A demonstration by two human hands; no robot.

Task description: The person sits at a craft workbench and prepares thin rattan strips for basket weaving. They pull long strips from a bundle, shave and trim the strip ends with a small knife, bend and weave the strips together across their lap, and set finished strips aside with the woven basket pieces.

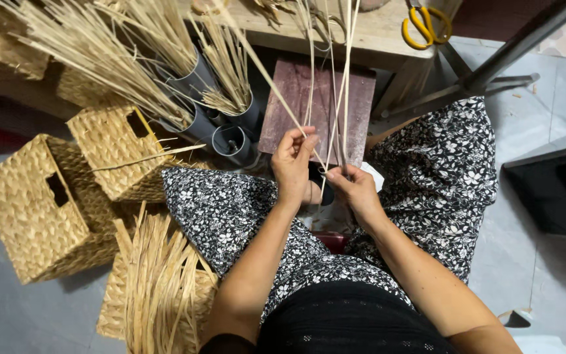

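My left hand (292,167) pinches a thin pale straw strand (264,72) that runs up and to the left. Close beside it, my right hand (355,191) grips the lower ends of several long straw strands (339,85) that rise straight up past a dark wooden board (296,92). Both hands sit between my knees, above black-and-white floral trousers (224,210). What the strands join below my hands is hidden.
Grey tubes (194,82) holding straw bundles stand at upper left. Woven baskets (37,210) (109,141) and a loose straw bundle (158,288) lie at left. Yellow scissors (425,26) rest on a wooden bench (375,33). A dark metal bar (512,46) crosses upper right.
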